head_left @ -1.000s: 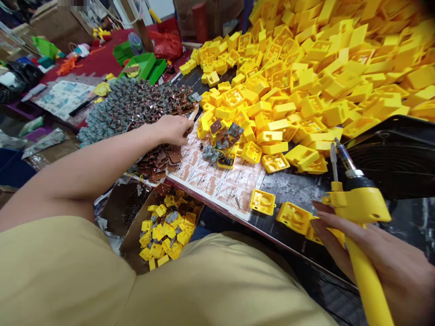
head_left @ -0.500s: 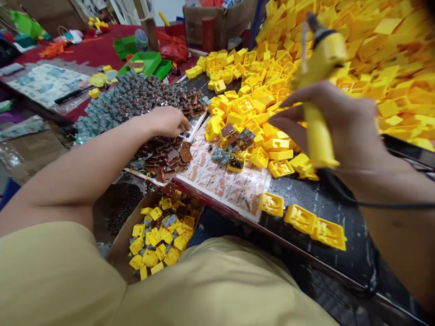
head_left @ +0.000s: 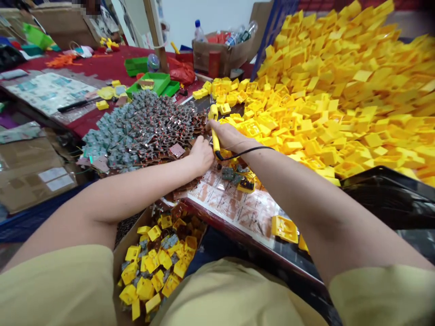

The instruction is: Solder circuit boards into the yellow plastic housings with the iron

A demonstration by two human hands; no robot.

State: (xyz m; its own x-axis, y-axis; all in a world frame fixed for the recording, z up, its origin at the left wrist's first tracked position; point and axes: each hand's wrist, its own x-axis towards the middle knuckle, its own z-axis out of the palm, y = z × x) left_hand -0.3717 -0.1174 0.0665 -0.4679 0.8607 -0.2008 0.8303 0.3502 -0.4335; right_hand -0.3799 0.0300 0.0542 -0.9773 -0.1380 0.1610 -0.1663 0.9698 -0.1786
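Note:
My right hand (head_left: 231, 135) is wrapped round a yellow gun-shaped tool (head_left: 215, 141) that looks like a glue gun, its black cord running back over my forearm. Its front end is hidden at the edge of the pile of small grey parts (head_left: 136, 122). Just below and to the left, close to touching, my left hand (head_left: 201, 156) has its fingers curled together; what they pinch is hidden. Brown circuit boards lie under and around this hand. A few loose grey parts (head_left: 231, 174) and an open yellow case (head_left: 245, 184) rest on the patterned sheet (head_left: 231, 199).
A large heap of yellow cases (head_left: 340, 108) fills the right side. Another yellow case (head_left: 284, 228) lies at the front edge. Below the table edge, a carton (head_left: 136, 226) holds yellow cases and grey parts. Green trays (head_left: 152, 83) stand behind; a black tray (head_left: 384, 194) is at right.
My right hand has brought the yellow tool from above the yellow cases leftward and down beside my left hand. The left hand has shifted right, and the camera view has turned.

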